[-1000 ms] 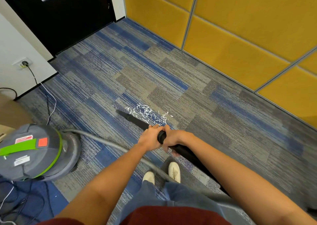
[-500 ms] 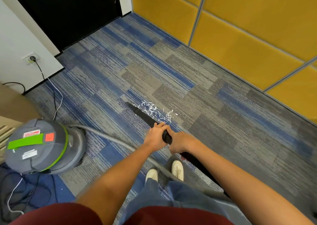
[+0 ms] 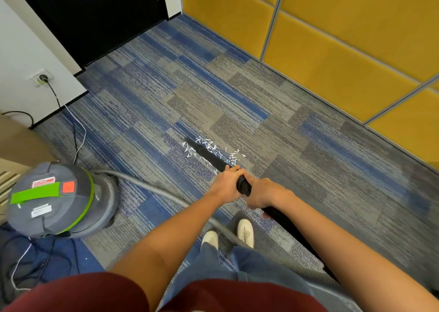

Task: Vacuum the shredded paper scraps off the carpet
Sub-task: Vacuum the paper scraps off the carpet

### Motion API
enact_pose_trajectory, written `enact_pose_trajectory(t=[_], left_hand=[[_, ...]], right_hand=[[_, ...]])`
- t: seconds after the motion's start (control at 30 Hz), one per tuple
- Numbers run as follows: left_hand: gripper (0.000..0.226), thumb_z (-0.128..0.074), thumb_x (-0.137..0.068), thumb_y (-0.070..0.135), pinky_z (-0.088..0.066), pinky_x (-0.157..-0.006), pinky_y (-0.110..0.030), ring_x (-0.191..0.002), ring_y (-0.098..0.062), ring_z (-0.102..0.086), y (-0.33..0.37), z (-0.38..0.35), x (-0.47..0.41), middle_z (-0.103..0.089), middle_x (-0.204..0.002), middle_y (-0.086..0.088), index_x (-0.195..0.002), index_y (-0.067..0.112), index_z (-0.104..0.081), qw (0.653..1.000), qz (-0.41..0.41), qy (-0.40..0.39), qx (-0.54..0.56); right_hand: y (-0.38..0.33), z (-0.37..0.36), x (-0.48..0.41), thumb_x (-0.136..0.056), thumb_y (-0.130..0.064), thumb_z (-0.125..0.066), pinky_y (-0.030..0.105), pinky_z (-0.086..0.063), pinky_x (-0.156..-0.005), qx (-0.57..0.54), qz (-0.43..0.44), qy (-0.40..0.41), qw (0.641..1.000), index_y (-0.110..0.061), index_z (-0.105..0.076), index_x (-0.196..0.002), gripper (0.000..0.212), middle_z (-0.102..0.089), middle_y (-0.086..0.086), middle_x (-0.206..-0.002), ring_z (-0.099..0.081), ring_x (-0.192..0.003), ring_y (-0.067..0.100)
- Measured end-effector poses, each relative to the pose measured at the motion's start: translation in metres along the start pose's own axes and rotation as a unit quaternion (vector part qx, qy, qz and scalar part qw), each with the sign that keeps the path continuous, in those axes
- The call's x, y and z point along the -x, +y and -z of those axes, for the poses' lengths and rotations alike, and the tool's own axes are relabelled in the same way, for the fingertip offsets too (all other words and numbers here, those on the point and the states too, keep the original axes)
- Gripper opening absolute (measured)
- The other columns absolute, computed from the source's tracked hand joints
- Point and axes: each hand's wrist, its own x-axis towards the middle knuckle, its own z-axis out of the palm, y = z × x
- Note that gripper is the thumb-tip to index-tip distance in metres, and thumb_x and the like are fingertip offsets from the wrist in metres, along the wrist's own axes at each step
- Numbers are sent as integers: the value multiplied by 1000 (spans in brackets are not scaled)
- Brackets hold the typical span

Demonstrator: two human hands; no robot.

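Left grip (image 3: 225, 184) is curling tight round the black wand (image 3: 210, 154), and right grip (image 3: 262, 193) is clamping the same tube just behind it. Just ahead of the left grip, the paper scraps (image 3: 234, 156) are lying on the carpet (image 3: 308, 169) either side of the nozzle. The grey canister (image 3: 54, 200) is sitting well off to that grip's left.

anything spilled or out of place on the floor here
Yes: white paper scraps lie scattered on the carpet, on both sides of the black vacuum nozzle gripped by the left hand and right hand. Loose cables also trail across the floor by the vacuum canister.
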Motion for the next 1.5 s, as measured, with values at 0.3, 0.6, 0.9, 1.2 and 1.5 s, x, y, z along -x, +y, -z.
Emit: enact_pose_trajectory(t=[0.3, 0.6, 0.9, 1.2, 1.5], left_hand=[[33, -69, -73, 23, -52, -79, -42, -99, -28, -58, -5, 1, 17, -60, -108, 1, -105, 21, -59, 998, -24, -28, -58], [45, -68, -78, 37, -53, -80, -41, -106, -27, -56, -17, 4, 37, -58, -113, -2, -119, 27, -52, 983, 17, -43, -180], [38, -68, -78, 25, -53, -79, -43, -96, -32, -60, -15, -1, 48, -58, -106, -8, -114, 20, -55, 989, 14, -56, -138], [39, -68, -78, 21, -53, -80, -44, -95, -32, -60, 21, -21, 32, -56, -106, -10, -115, 19, -54, 987, 9, -77, -140], [35, -66, -77, 22, -52, -82, -44, -93, -32, -60, 38, -40, 32, -56, -103, -8, -110, 20, -54, 987, 21, -75, -144]], right_hand=[[-5, -21, 8, -86, -7, -53, 26, -51, -39, 6, -30, -11, 999, -16, -15, -148, 73, -60, 13, -85, -63, -47, 19], [-16, -42, 12, -84, -6, -52, 25, -45, -34, -6, -20, -14, 1000, -17, -15, -149, 76, -56, 13, -83, -59, -40, 20], [-17, -53, 20, -87, -4, -51, 29, -49, -40, -37, -16, -14, 999, -24, -5, -151, 81, -54, 15, -81, -56, -42, 22], [21, -48, 30, -88, -2, -51, 31, -50, -43, -76, -32, -18, 996, -21, -6, -151, 80, -53, 15, -81, -56, -47, 24], [46, -48, 40, -88, -3, -49, 32, -51, -45, -40, -12, -34, 999, -30, 12, -151, 91, -55, 18, -91, -56, -44, 23]])
